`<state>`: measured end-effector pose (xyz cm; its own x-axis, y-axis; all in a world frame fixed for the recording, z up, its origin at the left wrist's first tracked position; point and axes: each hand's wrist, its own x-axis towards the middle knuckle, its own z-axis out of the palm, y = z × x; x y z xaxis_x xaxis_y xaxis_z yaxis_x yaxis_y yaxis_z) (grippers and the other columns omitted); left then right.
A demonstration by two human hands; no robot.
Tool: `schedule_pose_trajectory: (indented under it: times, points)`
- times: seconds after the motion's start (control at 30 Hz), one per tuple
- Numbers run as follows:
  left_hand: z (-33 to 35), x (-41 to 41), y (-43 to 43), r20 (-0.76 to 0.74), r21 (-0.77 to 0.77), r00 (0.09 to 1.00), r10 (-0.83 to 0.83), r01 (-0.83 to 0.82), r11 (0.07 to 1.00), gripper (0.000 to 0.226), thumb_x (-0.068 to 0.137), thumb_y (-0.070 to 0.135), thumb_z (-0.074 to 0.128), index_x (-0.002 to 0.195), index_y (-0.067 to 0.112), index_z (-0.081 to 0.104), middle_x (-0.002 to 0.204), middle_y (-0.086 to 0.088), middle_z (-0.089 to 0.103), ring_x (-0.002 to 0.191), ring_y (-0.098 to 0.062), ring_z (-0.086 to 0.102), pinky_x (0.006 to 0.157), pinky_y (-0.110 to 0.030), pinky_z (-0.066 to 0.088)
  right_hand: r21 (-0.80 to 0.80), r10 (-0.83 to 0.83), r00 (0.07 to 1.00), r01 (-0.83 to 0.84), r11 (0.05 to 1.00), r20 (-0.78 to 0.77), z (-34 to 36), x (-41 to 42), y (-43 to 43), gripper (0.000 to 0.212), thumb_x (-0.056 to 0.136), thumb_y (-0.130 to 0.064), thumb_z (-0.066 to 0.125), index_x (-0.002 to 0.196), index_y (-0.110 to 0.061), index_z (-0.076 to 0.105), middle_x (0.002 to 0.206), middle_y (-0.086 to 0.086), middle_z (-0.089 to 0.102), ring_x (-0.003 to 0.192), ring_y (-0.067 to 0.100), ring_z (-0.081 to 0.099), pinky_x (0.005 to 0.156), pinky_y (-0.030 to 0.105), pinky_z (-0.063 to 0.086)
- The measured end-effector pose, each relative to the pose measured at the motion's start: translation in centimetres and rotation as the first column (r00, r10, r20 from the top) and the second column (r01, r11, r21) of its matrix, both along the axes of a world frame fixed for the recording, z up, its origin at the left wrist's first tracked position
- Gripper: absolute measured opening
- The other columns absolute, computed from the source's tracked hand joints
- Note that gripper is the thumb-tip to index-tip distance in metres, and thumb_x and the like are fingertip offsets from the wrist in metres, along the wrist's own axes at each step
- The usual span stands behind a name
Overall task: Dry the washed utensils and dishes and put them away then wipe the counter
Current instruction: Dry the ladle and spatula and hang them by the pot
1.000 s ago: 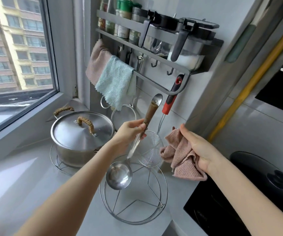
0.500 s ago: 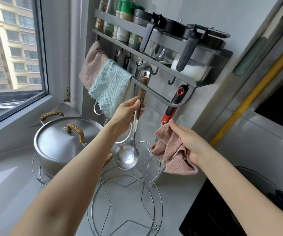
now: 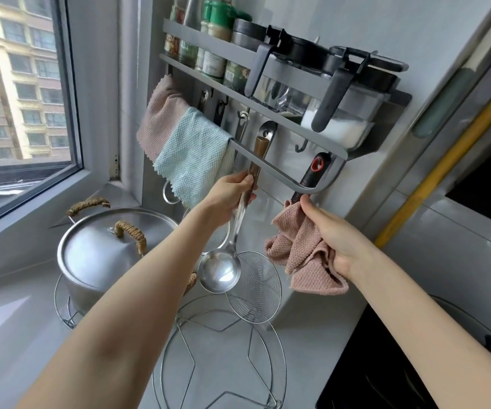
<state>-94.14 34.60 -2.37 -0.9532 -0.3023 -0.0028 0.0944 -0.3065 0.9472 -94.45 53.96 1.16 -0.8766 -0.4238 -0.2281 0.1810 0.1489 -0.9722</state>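
Rail (image 3: 279,174) crosses ladle (image 3: 220,274) handle; skimmer (image 3: 253,286), cloth (image 3: 306,255) beside

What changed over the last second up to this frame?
The left hand lifted the ladle from low over the counter up to the rack. Its handle end now sits at a hook; I cannot tell if it is seated. Nothing was grasped or released. Unchanged: the right hand holds the pink cloth, the skimmer hangs, and the pot sits in place.
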Motion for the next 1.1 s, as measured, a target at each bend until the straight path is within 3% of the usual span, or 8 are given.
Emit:
schedule_pose_trajectory:
  times: [0.13, 0.27, 0.43, 0.6, 0.73, 0.93, 1.03, 1.1]
  points:
    - [0.1, -0.1, 0.2, 0.042, -0.176, 0.997, 0.062, -0.053, 0.983, 0.035, 0.100, 0.018, 0.045, 0.133, 0.007, 0.050, 0.102, -0.007, 0.060, 0.078, -0.019, 0.056, 0.069, -0.023, 0.045, -0.019, -0.008, 1.000, 0.008, 1.000, -0.006, 0.2, 0.4, -0.2, 0.028, 0.087, -0.043, 0.060, 0.090, -0.017, 0.072, 0.095, 0.014, 0.074, 0.088, 0.031, 0.071, 0.082, 0.046, 0.056]
    - [0.5, 0.9, 0.9, 0.027, -0.298, 0.985, 0.172, -0.156, 0.942, 0.037, 0.100, 0.020, 0.043, 0.134, 0.005, 0.048, 0.089, 0.002, 0.057, 0.076, -0.010, 0.051, 0.066, -0.018, 0.040, -0.020, -0.001, 1.000, 0.001, 1.000, -0.006, 0.3, 1.3, -0.5, 0.038, 0.086, -0.046, 0.060, 0.104, -0.013, 0.068, 0.099, 0.016, 0.073, 0.089, 0.033, 0.071, 0.080, 0.046, 0.057]
    - [0.5, 5.6, 0.0, 0.075, -0.377, 0.983, 0.166, -0.126, 0.918, 0.038, 0.100, 0.028, 0.044, 0.134, 0.013, 0.050, 0.132, -0.007, 0.055, 0.118, -0.022, 0.053, 0.103, -0.039, 0.041, -0.047, 0.060, 0.998, -0.060, 0.997, 0.018, -0.2, 3.7, -1.1, 0.042, 0.084, -0.047, 0.060, 0.105, -0.012, 0.068, 0.102, 0.017, 0.072, 0.095, 0.034, 0.069, 0.087, 0.052, 0.054]
    - [-0.1, 17.1, -2.0, 0.089, -0.325, 0.958, 0.271, -0.229, 0.917, 0.026, 0.099, 0.023, 0.046, 0.120, 0.015, 0.059, 0.111, -0.003, 0.066, 0.103, -0.018, 0.061, 0.091, -0.032, 0.049, -0.080, 0.198, 0.975, -0.191, 0.978, 0.097, -1.7, 9.6, -4.3, 0.054, 0.072, -0.047, 0.065, 0.110, -0.008, 0.066, 0.101, 0.018, 0.072, 0.094, 0.035, 0.069, 0.090, 0.054, 0.051]
    - [-1.9, 29.9, -4.8, 0.172, -0.342, 0.898, 0.405, -0.332, 0.879, 0.017, 0.098, 0.017, 0.048, 0.105, 0.015, 0.063, 0.097, -0.006, 0.068, 0.088, -0.017, 0.064, 0.085, -0.030, 0.051, -0.133, 0.373, 0.905, -0.351, 0.927, 0.204, -3.4, 16.6, -8.4, 0.041, 0.077, -0.040, 0.063, 0.103, -0.008, 0.067, 0.094, 0.017, 0.073, 0.085, 0.033, 0.071, 0.084, 0.051, 0.055]
    - [-4.2, 48.7, -7.7, 0.292, -0.483, 0.637, 0.713, -0.546, 0.685, 0.016, 0.097, 0.009, 0.048, 0.095, 0.011, 0.063, 0.082, -0.005, 0.064, 0.071, -0.015, 0.059, 0.066, -0.019, 0.049, -0.155, 0.621, 0.705, -0.609, 0.778, 0.344, -6.5, 28.4, -14.3, 0.048, 0.078, -0.037, 0.063, 0.110, -0.001, 0.060, 0.104, 0.026, 0.068, 0.094, 0.044, 0.066, 0.082, 0.057, 0.053]
    - [-6.3, 57.1, -8.9, 0.330, -0.614, 0.382, 0.863, -0.608, 0.504, 0.017, 0.094, 0.008, 0.049, 0.093, 0.009, 0.067, 0.083, -0.008, 0.065, 0.072, -0.017, 0.060, 0.070, -0.029, 0.049, -0.193, 0.697, 0.609, -0.684, 0.703, 0.379, -7.5, 33.2, -16.8, 0.021, 0.093, -0.021, 0.054, 0.106, -0.006, 0.061, 0.104, 0.023, 0.068, 0.093, 0.039, 0.065, 0.076, 0.051, 0.057]
    - [-8.4, 61.8, -9.3, 0.332, -0.779, 0.167, 0.928, -0.507, 0.370, 0.017, 0.090, 0.013, 0.052, 0.095, 0.010, 0.068, 0.086, -0.006, 0.068, 0.078, -0.022, 0.063, 0.069, -0.030, 0.048, -0.220, 0.737, 0.546, -0.723, 0.654, 0.397, -8.3, 35.6, -18.1, 0.021, 0.096, -0.010, 0.048, 0.112, -0.003, 0.060, 0.109, 0.023, 0.067, 0.094, 0.036, 0.067, 0.081, 0.045, 0.057]
